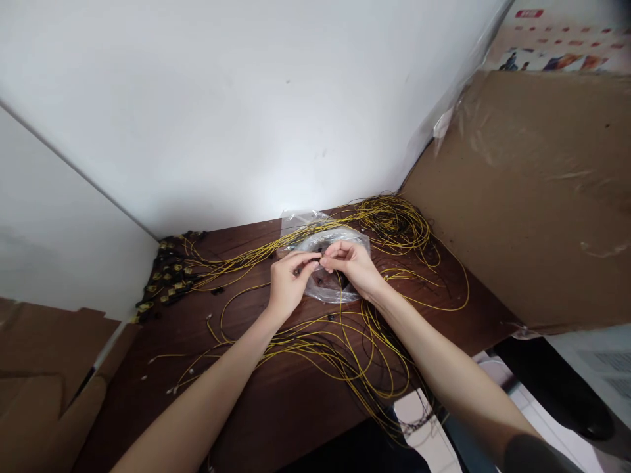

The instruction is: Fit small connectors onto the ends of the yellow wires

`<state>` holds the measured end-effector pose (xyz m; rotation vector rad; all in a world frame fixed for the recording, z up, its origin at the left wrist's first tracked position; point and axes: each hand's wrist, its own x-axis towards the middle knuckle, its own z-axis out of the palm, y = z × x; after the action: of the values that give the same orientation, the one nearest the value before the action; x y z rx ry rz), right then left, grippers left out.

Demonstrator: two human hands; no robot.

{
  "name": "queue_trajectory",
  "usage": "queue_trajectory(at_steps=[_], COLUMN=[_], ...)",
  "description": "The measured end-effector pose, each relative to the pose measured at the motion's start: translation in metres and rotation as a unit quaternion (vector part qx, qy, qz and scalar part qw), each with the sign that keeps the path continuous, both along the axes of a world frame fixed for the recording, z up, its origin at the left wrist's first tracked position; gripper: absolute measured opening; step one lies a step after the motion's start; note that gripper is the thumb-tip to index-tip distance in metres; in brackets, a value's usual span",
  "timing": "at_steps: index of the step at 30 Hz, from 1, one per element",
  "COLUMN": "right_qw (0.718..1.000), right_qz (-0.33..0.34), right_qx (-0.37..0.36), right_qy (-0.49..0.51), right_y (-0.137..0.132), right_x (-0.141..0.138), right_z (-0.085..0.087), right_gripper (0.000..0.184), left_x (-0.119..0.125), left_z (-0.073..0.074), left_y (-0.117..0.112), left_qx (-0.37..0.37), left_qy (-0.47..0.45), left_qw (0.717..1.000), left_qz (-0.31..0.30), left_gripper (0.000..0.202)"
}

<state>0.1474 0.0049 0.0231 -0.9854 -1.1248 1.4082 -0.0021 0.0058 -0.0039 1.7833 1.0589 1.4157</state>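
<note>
My left hand and my right hand meet fingertip to fingertip over the middle of the table. Both are closed in a pinch. Between them is a small dark part, too small to make out fully. A thin yellow wire runs down from beneath my right hand toward loose yellow and black wires closer to me. Under the hands lies a clear plastic bag with dark pieces showing in its middle.
Wires with black ends are heaped at the table's left. Their far lengths form a tangled coil at the back right. A white wall stands behind, cardboard on the right, and more cardboard at left. Dark brown tabletop shows in front.
</note>
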Motion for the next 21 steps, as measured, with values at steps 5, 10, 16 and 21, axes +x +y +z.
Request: queue_trajectory(at_steps=[5,10,16,21], right_qw=[1.0,0.999,0.999,0.992], right_qz=[0.009,0.001,-0.006,-0.006], right_qx=[-0.016,-0.028,0.015,0.072], right_qy=[0.019,0.021,-0.036,-0.108], right_y=[-0.001,0.0,-0.001,-0.001], right_x=[0.0,-0.001,-0.004,-0.003], right_z=[0.0,-0.003,-0.002,-0.002], right_gripper=[0.029,0.031,0.028,0.025], left_x=[0.001,0.0,0.001,0.0], left_z=[0.003,0.002,-0.004,-0.007], left_y=[-0.002,-0.002,0.001,0.003], left_qx=[0.013,0.011,-0.02,-0.027], left_qy=[0.0,-0.006,-0.036,-0.032], left_qw=[1.0,1.0,0.999,0.999], left_qz=[0.007,0.0,-0.001,0.006], left_gripper=[0.014,0.014,0.019,0.02])
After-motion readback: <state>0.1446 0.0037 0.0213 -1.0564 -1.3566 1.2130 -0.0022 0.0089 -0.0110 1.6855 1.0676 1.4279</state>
